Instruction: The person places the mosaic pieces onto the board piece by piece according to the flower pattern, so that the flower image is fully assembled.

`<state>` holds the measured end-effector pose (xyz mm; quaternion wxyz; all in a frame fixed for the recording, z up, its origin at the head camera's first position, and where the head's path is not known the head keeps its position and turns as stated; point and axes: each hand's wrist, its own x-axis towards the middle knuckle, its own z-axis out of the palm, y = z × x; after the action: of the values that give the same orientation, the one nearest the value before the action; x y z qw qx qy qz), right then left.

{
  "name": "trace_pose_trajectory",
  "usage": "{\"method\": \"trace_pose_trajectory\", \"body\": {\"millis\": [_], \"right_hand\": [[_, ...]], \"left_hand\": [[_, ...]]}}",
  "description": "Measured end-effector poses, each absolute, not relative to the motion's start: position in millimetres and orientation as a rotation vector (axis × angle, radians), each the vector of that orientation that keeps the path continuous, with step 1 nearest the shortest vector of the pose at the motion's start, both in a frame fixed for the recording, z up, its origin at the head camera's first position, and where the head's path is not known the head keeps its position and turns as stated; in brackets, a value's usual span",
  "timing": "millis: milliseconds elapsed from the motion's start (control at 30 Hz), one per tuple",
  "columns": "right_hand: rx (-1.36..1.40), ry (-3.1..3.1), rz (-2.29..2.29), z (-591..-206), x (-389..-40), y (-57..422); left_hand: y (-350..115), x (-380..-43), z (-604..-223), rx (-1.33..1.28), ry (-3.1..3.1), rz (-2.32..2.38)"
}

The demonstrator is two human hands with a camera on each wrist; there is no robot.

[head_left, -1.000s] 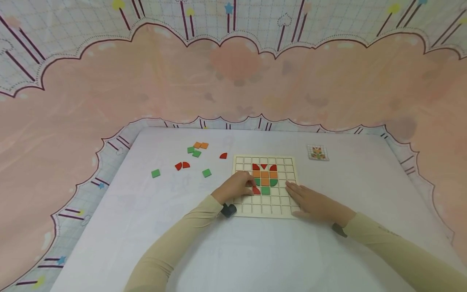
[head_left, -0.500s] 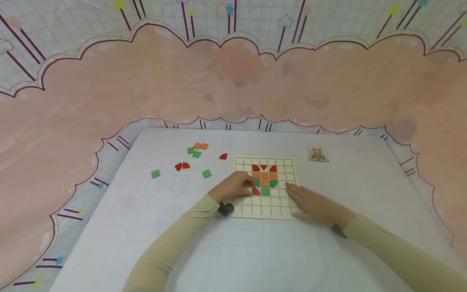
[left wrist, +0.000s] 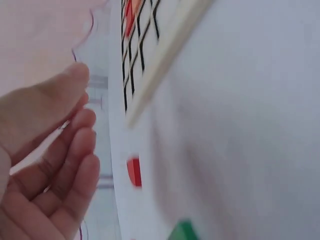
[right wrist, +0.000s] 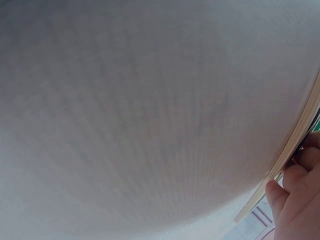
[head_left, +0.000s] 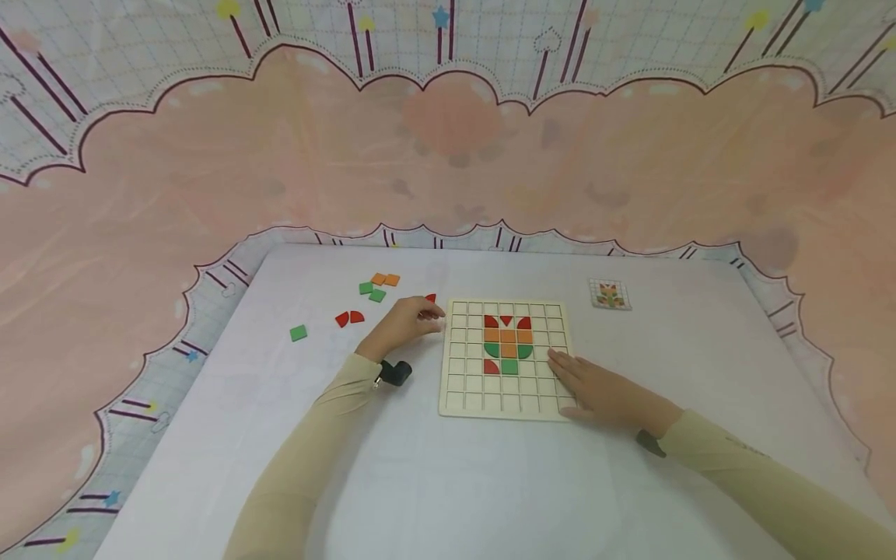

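My left hand hovers over the table just left of a pale wooden grid board, its fingers loosely bent around nothing. Beyond its fingertips a red quarter-circle tile is partly covered. In the left wrist view a green tile lies below the hand; the head view has it hidden. On the board, orange square tiles sit in a block with red and green tiles around them. The lowest row has a red quarter-circle beside a green square. My right hand rests flat on the board's right edge.
Loose tiles lie left of the board: two orange squares, two green squares, two red quarter-circles and another green square. At the back right is a small pattern card. A patterned cloth hangs behind the white table.
My left hand has left the red quarter-circle on the board and moved left and away from me, off the board. The right hand stays where it was.
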<state>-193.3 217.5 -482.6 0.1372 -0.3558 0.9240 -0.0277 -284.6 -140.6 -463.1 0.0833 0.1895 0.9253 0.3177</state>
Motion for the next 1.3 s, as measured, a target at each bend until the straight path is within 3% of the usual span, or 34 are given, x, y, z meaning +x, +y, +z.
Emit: {"method": "trace_pose_trajectory", "body": {"millis": [433,767,1300], "right_hand": [[-1.03,2.669,-0.071,-482.8,-193.6,217.8],[-1.026,2.669,-0.048,-483.6,-194.5,218.4],[-1.004,2.674,-0.02,-487.4,-194.9,218.6]], "left_hand": [[-151.3,-322.7,-473.0,0.253,2.815,0.976],[-150.9,-339.9,-479.0,0.355,2.738,0.885],[-154.3,-333.8,-480.1,0.358,2.704,0.883]]}}
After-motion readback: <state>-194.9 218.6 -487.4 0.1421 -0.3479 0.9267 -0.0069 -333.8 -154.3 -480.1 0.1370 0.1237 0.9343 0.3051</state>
